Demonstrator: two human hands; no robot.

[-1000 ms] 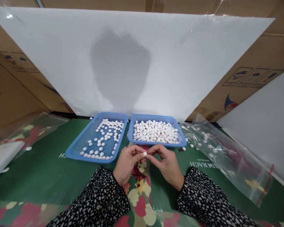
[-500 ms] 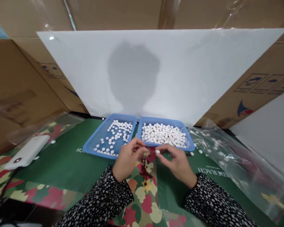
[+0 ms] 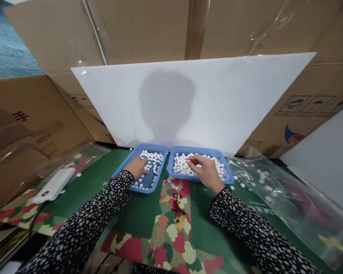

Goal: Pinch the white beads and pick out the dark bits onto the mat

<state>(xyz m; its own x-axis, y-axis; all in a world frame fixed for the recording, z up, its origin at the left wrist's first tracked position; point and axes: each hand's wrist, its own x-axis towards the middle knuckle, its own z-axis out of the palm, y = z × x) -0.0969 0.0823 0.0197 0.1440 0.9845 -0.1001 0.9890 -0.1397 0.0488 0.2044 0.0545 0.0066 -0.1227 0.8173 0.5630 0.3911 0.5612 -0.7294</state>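
Note:
Two blue mesh baskets stand side by side on the green surface. The left basket (image 3: 153,189) holds white balls spread loosely, with bare mesh between them. In the right basket (image 3: 201,148) the white balls (image 3: 180,166) lie densely. My left hand (image 3: 137,167) reaches over the left basket, its thumb and fingers apart, with nothing visible between them. Over the right basket is my right hand (image 3: 206,170), thumb and forefinger pinched together at a small white ball (image 3: 188,161), partly hidden by the fingertips.
Dark red bits (image 3: 177,207) lie on a patterned strip in front of the baskets. A white device (image 3: 55,185) with a cable is at the left. Clear plastic (image 3: 277,194) and loose balls lie at the right. A white board (image 3: 217,99) and cardboard boxes stand behind.
My left hand has moved left from the middle to the left basket and opened. My right hand has moved up over the right basket. The camera view has shifted.

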